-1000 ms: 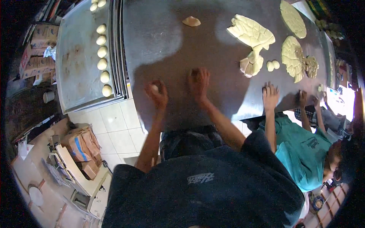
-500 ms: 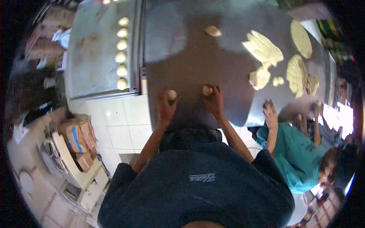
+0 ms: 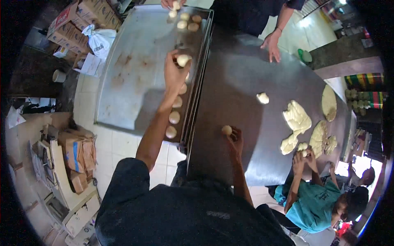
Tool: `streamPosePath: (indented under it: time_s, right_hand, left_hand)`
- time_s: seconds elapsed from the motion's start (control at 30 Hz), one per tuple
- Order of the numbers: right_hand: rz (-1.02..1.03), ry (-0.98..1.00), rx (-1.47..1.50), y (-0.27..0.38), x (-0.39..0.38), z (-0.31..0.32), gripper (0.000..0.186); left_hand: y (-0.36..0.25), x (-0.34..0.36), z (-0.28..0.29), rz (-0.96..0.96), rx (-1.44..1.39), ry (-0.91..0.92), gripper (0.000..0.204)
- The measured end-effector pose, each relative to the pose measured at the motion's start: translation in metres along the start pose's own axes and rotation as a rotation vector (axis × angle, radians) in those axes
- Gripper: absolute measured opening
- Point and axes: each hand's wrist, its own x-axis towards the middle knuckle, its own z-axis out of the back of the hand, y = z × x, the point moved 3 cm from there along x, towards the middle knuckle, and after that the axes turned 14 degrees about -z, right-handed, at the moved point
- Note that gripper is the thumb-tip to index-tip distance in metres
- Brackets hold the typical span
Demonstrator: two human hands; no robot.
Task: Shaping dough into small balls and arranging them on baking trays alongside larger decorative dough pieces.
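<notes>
My left hand [image 3: 173,73] reaches out over the metal baking tray [image 3: 123,92]. Its fingers are closed round a pale dough ball [image 3: 184,60]. Below it a row of round dough balls [image 3: 174,117] runs along the tray's right side, partly hidden by my wrist. My right hand [image 3: 235,141] is low over the dark worktop [image 3: 221,94], with its fingers curled at a second dough ball [image 3: 226,130]. A small dough scrap [image 3: 262,98] lies farther off on the worktop.
Large dough pieces [image 3: 296,117] lie at the right, where a co-worker in a teal shirt [image 3: 316,209] handles dough. Across the worktop another person's hand [image 3: 271,46] rests; other fingers hold dough at the tray's far end. Cardboard boxes [image 3: 96,18] stand at the far left.
My left hand has moved from the worktop up and over the tray with its dough ball. The right hand stays low over the worktop. People's hands now show at the far side.
</notes>
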Motion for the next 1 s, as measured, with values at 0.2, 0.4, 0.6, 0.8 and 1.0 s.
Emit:
streamPosePath:
  time_s: [0.2,0.4,0.6,0.8,1.0]
  right_hand:
    - [0.358,0.081,-0.085,0.091,0.075,-0.074,0.043]
    - [0.673,0.139,-0.061,0.217,0.196,-0.176,0.037]
    - [1.028,-0.126,-0.583,0.272,0.255,-0.268,0.051]
    - [0.911,-0.245,-0.384,0.232,0.206,-0.207,0.042]
    - [0.396,-0.496,-0.423,0.028,0.081,-0.021,0.032]
  left_hand:
    - [0.105,0.06,-0.066,-0.01,-0.156,0.012,0.088]
    - [0.089,0.016,-0.018,-0.058,0.082,0.02,0.073]
    - [0.016,-0.059,0.062,0.281,-0.075,-0.098,0.059]
    - [-0.041,-0.114,0.089,0.435,-0.055,0.024,0.049]
    - [-0.072,-0.163,0.012,0.396,-0.174,0.435,0.038]
